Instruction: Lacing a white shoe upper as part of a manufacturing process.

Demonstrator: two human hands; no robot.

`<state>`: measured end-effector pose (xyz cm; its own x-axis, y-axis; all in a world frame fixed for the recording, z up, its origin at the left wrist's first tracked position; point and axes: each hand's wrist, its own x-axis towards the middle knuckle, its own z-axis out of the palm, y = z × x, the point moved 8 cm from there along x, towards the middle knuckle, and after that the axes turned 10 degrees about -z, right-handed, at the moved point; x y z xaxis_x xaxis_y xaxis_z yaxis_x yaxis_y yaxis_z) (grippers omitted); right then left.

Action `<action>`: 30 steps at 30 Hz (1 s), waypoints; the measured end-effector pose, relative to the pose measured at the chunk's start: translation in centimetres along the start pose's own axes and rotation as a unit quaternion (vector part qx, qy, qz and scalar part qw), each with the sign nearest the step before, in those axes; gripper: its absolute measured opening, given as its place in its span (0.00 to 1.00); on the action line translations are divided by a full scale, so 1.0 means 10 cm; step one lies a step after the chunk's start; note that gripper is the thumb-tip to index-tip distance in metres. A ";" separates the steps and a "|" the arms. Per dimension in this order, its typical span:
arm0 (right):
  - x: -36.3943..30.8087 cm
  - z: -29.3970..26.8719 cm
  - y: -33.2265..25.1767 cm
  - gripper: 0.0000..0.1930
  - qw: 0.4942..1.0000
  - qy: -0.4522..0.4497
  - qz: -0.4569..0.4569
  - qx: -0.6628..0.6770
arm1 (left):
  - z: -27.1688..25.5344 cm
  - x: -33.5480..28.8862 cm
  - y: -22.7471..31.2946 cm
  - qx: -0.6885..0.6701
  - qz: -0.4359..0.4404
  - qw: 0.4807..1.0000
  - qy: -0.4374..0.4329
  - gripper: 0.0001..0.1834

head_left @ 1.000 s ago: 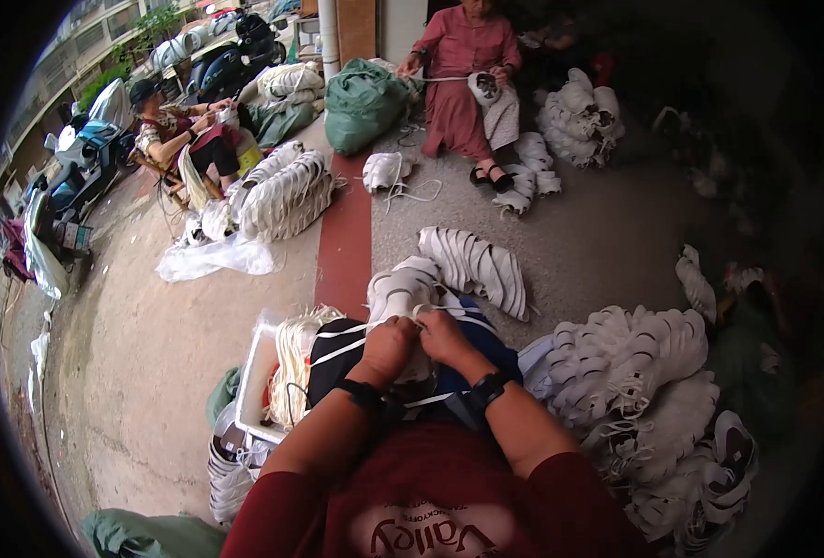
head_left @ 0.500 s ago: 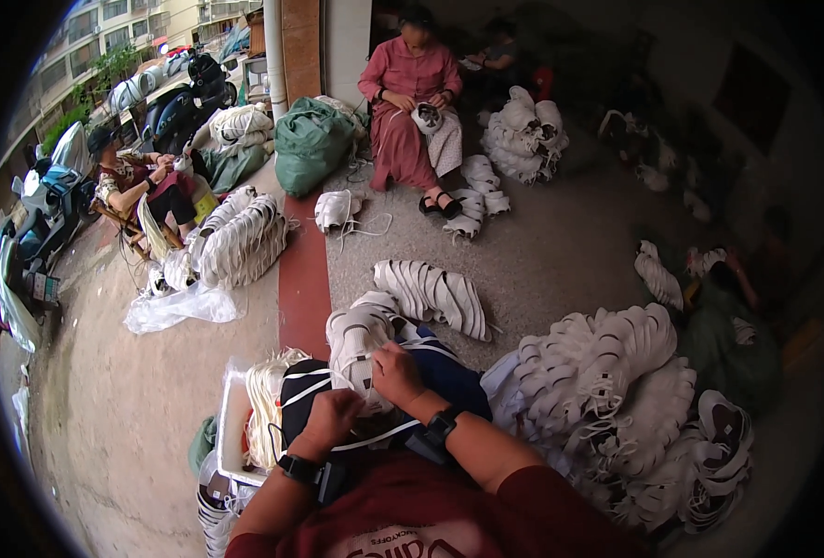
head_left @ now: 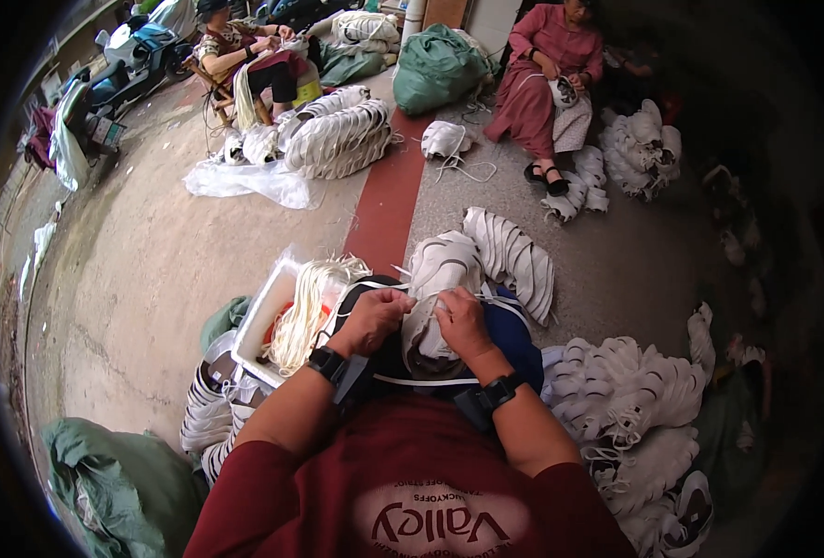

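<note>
A white shoe upper [head_left: 442, 263] rests across my lap, over dark blue and black cloth. At its left edge my left hand [head_left: 380, 318] is closed, thumb and fingertips pinched, apparently on a thin white shoelace. My right hand [head_left: 464, 323] is closed on the upper's lacing edge from the right, fingers bent over it. Flat white laces stretch out to both sides of the upper and across my lap; the exact lace end in the fingers is too small to make out.
Left of my lap stands a white box [head_left: 255, 327] holding a bundle of cream laces [head_left: 306, 314]. Stacked uppers [head_left: 516, 260] lie just beyond, with a big pile [head_left: 621, 391] at right. Green sacks [head_left: 119, 484] stand around. Two people sit working farther off.
The view has swung left and down, so the scene sits farther right. My hands have come down closer to the upper, the right one now lying on its edge.
</note>
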<state>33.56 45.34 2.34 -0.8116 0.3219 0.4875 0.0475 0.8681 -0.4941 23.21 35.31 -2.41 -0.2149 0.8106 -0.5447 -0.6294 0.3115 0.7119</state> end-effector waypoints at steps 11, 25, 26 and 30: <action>-0.01 0.02 -0.01 0.15 0.998 -0.003 0.040 0.057 | 0.05 0.50 0.08 0.009 0.131 0.991 0.029 0.04; 0.04 -0.01 0.00 0.14 0.998 0.003 0.050 0.034 | 0.27 0.30 0.41 0.414 0.329 0.814 0.240 0.06; 0.03 -0.01 -0.01 0.14 0.999 0.007 0.043 0.032 | 0.24 0.35 0.36 0.417 0.326 0.810 0.253 0.07; 0.01 -0.02 0.06 0.10 0.997 0.039 0.048 0.038 | 0.07 0.46 0.25 0.361 0.222 0.875 0.235 0.09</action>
<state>33.64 45.95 2.18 -0.7575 0.4335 0.4882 0.0764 0.8015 -0.5931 21.17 40.23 -2.80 -0.7078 0.6912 -0.1455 0.1928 0.3872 0.9016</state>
